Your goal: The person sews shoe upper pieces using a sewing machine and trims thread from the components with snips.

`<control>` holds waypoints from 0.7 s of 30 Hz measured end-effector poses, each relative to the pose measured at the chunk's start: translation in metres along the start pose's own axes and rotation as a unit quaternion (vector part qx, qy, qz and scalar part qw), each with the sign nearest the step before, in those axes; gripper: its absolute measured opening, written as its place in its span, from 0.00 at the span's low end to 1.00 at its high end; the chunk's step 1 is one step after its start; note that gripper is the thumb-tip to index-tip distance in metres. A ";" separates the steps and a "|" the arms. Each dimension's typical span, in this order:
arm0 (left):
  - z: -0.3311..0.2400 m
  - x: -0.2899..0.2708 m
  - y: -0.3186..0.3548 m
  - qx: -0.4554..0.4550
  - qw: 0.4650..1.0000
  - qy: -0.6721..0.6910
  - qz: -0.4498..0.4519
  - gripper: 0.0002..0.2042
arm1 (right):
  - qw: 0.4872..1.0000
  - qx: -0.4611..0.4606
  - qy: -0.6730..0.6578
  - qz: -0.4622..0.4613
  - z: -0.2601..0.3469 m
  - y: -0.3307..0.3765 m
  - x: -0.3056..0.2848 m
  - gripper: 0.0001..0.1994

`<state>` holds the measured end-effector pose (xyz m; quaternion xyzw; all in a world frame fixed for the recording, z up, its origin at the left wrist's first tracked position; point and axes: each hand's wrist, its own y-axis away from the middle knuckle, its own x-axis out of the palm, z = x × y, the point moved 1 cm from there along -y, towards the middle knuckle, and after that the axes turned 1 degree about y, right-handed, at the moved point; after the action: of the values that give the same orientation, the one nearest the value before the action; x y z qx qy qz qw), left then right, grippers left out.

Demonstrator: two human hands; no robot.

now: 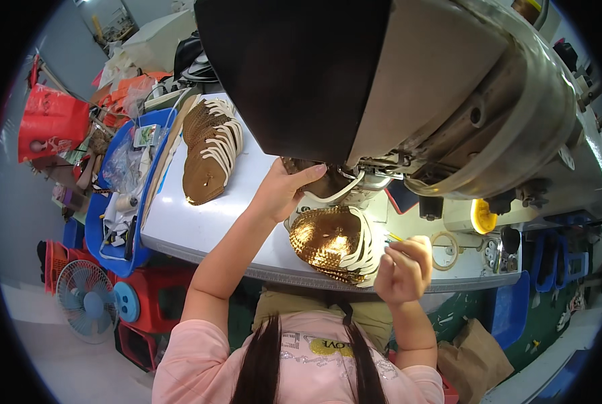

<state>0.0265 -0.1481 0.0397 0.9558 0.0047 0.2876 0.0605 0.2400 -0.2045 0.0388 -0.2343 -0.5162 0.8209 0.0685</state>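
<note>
The left hand (284,190) pinches a dark brown piece (322,184) edged with a curved white strip (345,192); the right hand (405,271) half curls, its hold unclear.

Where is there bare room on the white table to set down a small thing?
Bare white table lies between the overlapping brown pieces with white edging, the left forearm and the front edge. It is crowded near the large metal machine: left hand, shiny gold stack and right hand are close together.
</note>
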 end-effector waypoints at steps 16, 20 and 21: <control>0.002 -0.012 0.008 -0.004 1.000 0.021 0.015 0.13 | 0.741 0.517 -0.407 0.135 -0.014 -0.010 0.074 0.09; 0.002 -0.007 0.014 0.025 0.999 -0.013 0.024 0.15 | 0.734 0.523 -0.418 0.114 -0.014 -0.010 0.072 0.09; 0.002 -0.006 0.016 0.024 0.999 -0.013 0.024 0.15 | 0.733 0.524 -0.418 0.113 -0.016 -0.007 0.071 0.09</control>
<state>0.0218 -0.1649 0.0369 0.9606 -0.0121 0.2759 0.0311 0.1838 -0.1630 0.0171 0.1485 0.0497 0.9783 -0.1358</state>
